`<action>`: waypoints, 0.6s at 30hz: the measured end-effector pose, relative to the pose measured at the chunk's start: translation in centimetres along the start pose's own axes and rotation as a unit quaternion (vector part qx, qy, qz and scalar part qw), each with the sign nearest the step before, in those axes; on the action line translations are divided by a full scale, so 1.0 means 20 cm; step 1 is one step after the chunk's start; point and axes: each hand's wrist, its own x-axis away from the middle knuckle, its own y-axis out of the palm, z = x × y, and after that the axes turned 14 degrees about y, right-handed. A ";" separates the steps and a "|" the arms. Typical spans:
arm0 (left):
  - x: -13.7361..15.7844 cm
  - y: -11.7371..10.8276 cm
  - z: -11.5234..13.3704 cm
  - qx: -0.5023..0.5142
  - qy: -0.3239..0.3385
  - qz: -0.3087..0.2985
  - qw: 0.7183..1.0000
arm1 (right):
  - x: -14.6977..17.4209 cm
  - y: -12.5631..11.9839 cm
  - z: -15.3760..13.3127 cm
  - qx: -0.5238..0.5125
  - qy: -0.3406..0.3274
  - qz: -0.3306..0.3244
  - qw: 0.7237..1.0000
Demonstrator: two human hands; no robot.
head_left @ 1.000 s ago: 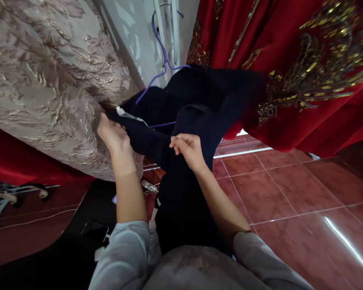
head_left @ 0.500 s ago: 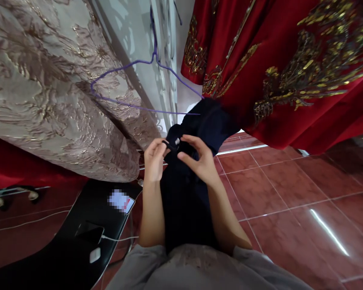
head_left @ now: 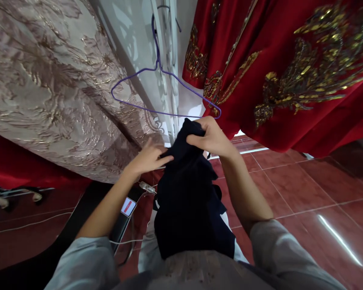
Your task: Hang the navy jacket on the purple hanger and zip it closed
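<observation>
A dark navy garment (head_left: 189,193) hangs in front of my body and spreads over my lap, its upper edge raised. My right hand (head_left: 213,137) is closed on the upper right of the cloth, thumb on the near side. At the cloth's left edge, my left hand (head_left: 151,157) pinches it between thumb and index finger; its other fingers are blurred. Just above my right hand, a purple wire hanger (head_left: 142,108) hangs with no garment on it. Cloth hides some of my right fingertips.
A beige embossed gown (head_left: 63,88) hangs at left, a red gown with gold sequins (head_left: 278,121) at right. White metal rack bars (head_left: 166,60) stand between them. A phone (head_left: 128,206) lies on a black bench (head_left: 90,201) at lower left. The floor (head_left: 278,181) is red tile.
My hands have moved apart, the right one up and rightward onto the garment's upper edge. The cloth now hangs lower over my lap. The hanger has swung rightward, clear of the cloth.
</observation>
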 end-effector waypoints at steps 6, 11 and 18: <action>0.08 -0.28 -0.24 -0.237 -0.117 -0.216 0.940 | -0.36 0.08 0.18 0.101 -0.098 0.091 0.986; 0.18 -0.36 -0.31 -0.248 -0.181 -0.243 0.920 | -0.39 0.06 0.35 0.130 -0.059 0.127 0.982; 0.17 -0.57 -0.29 -0.189 -0.021 -0.012 0.982 | -0.14 -0.24 0.26 0.147 -0.061 0.210 0.965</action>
